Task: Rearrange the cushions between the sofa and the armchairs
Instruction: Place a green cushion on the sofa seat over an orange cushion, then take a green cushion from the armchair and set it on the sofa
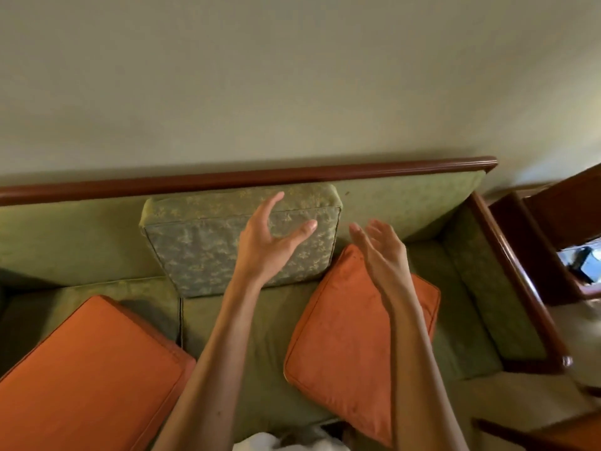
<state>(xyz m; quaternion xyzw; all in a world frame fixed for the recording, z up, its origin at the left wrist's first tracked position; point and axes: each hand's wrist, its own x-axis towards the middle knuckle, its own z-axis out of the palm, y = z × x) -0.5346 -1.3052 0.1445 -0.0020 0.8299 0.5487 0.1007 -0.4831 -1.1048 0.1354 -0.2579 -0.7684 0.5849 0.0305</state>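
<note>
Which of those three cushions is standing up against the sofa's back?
The green patterned cushion in the middle, leaning on the backrest. Both orange cushions lie on the seat.

The single head-worn camera looks steeply down and forward from close above the sofa [260, 336], facing its backrest and the wall [292, 76].
</note>
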